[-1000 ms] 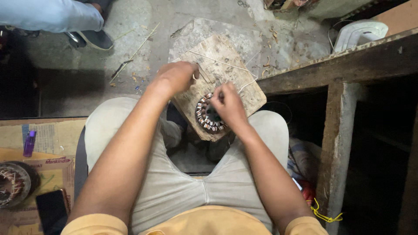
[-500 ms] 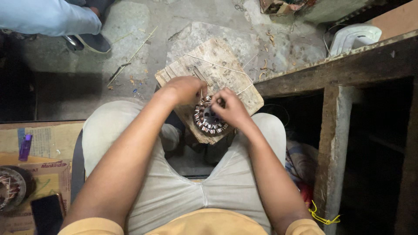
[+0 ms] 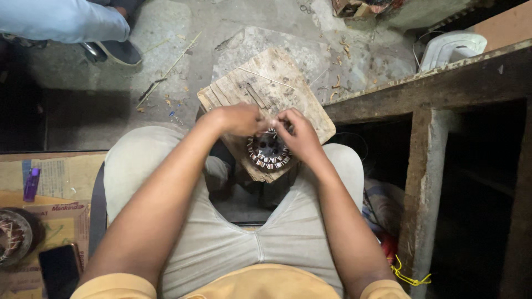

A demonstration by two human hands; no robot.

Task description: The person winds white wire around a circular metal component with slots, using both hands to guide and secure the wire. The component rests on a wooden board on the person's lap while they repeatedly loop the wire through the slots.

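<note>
Head camera looks straight down at a round motor winding [image 3: 269, 152], a ring of copper coils around a dark centre, which lies on a worn wooden board [image 3: 288, 94] set between the person's knees. Both hands meet at the upper rim of that ring. The left hand [image 3: 239, 119] is curled, its fingers pressed together at the top edge of the winding; the right hand [image 3: 296, 133] covers the ring's right side, its fingertips bunched close against the left hand's. Whatever they pinch between them is too small to make out.

A thin pale stick [image 3: 263, 77] lies across the board. Beyond the board, the concrete floor [image 3: 183, 83] is littered with splinters and scraps. A rough wooden bench [image 3: 421, 94] runs along the right, with a white plastic item [image 3: 451, 47] behind it. At top left another person's leg in light blue and a dark shoe [image 3: 113, 52] show. On the left lies cardboard [image 3: 61, 177] carrying a second coil ring [image 3: 12, 238], a dark phone [image 3: 58, 271] and a small purple object [image 3: 31, 184].
</note>
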